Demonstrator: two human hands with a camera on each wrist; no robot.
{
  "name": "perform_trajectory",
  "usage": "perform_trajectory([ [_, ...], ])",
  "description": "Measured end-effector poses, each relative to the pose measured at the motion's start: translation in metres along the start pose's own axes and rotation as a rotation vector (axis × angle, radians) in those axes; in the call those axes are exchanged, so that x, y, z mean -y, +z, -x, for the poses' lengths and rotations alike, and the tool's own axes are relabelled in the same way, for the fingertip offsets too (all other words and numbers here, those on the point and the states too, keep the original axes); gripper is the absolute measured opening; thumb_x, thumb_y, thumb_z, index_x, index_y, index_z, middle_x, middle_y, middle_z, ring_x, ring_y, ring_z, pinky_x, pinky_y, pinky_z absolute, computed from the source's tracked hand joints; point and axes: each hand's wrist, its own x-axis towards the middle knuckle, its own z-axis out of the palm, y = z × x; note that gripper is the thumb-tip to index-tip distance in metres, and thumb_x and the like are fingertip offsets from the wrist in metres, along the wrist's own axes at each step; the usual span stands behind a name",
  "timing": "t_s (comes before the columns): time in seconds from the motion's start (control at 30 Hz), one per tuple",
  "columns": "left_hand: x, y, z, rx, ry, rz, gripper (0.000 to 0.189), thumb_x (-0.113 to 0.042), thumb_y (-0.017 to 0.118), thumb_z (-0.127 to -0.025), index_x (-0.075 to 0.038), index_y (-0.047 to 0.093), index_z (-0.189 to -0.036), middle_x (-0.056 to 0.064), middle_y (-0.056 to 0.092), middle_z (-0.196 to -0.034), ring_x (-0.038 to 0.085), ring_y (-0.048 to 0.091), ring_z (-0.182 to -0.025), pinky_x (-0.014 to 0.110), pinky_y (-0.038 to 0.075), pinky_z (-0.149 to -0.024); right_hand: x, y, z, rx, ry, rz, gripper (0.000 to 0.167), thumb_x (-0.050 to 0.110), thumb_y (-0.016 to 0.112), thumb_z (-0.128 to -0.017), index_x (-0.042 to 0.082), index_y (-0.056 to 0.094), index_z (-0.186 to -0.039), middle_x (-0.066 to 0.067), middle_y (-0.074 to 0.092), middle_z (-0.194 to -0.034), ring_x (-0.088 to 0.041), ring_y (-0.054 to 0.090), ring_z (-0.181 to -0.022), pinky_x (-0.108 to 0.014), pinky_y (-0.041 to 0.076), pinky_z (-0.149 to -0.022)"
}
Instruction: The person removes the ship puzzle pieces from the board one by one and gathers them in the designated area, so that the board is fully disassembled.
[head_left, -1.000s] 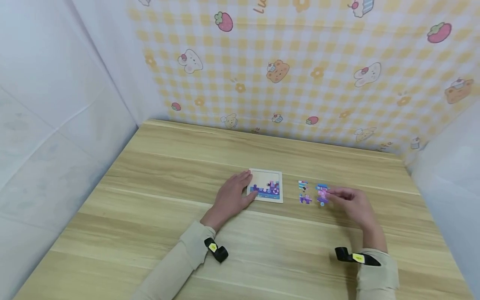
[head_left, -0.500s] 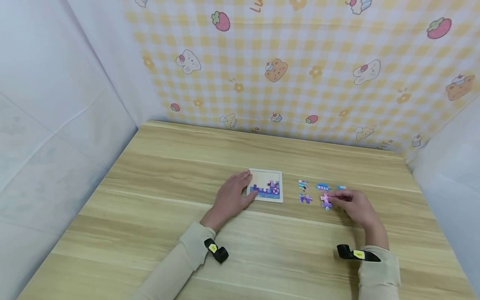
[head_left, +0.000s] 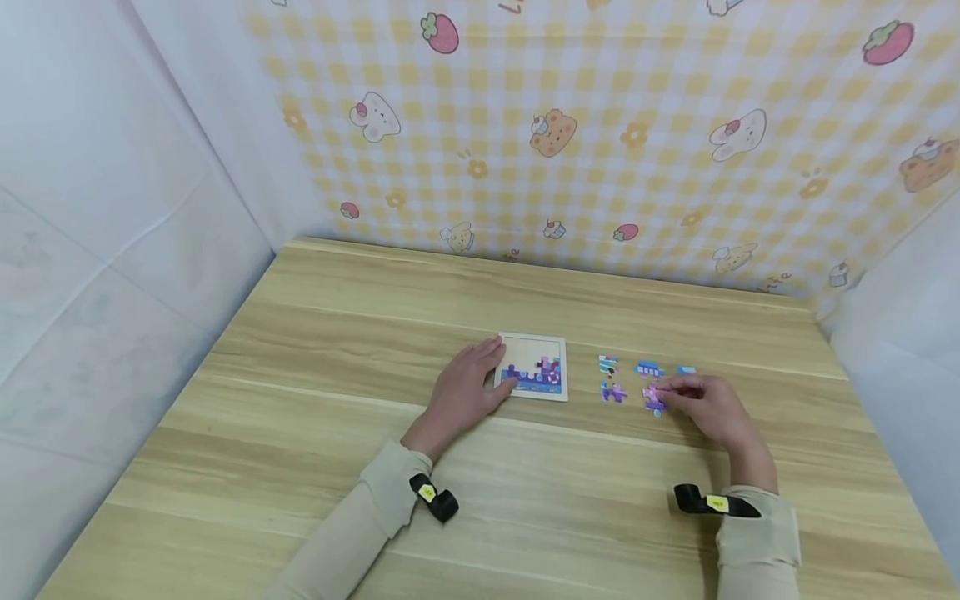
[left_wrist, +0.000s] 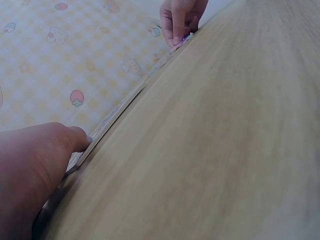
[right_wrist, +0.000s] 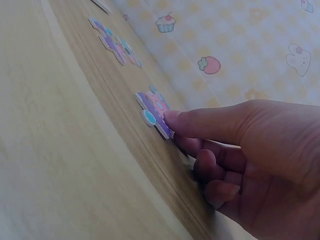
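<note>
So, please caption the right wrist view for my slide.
Right hand holds a purple puzzle piece; more pieces lie on the table.

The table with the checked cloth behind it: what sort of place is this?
Perhaps a small screened-off booth for tabletop activities, though I can't be sure: a wood-grain table, yellow-checked cloth rising behind it, and pale sheeting at both sides.

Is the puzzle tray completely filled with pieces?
No, the head view shows bare board in the puzzle tray above the fitted pieces.
</note>
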Motion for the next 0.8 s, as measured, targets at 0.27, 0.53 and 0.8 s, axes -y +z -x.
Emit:
perform_trajectory([
  [0.27, 0.0, -0.003, -0.002, 0.003, -0.001, -0.002, 0.065, -0.045, 0.059, -0.103, -0.003, 0.049, -0.152, 0.007, 0.041, -0.162, 0.021, 0.034, -0.153, 0.036, 0.017, -0.129, 0.002, 0.0, -0.001, -0.031, 0.007, -0.031, 0.021, 0.018, 0.072, -0.099, 0.0, 0.077, -0.108, -0.015, 0.074, -0.106, -0.012, 0.056, -0.08, -0.022, 0.048, -0.067],
  [0.53, 0.0, -0.003, -0.001, 0.005, -0.005, 0.008, 0.066, -0.045, 0.06, -0.103, -0.002, 0.049, -0.152, 0.008, 0.041, -0.162, 0.022, 0.034, -0.153, 0.037, 0.018, -0.129, 0.001, -0.001, 0.001, -0.034, -0.02, -0.046, 0.022, 0.02, 0.071, -0.101, 0.001, 0.077, -0.109, -0.015, 0.074, -0.109, -0.009, 0.059, -0.084, -0.02, 0.049, -0.07],
  [0.8, 0.0, -0.002, 0.0, 0.014, -0.008, -0.007, 0.066, -0.045, 0.06, -0.103, -0.002, 0.049, -0.152, 0.007, 0.041, -0.162, 0.022, 0.034, -0.153, 0.036, 0.017, -0.129, 0.002, -0.015, 0.013, -0.144, -0.089, -0.068, 0.025, 0.025, 0.067, -0.103, 0.002, 0.073, -0.111, 0.005, 0.068, -0.095, -0.013, 0.051, -0.075, -0.023, 0.045, -0.06],
])
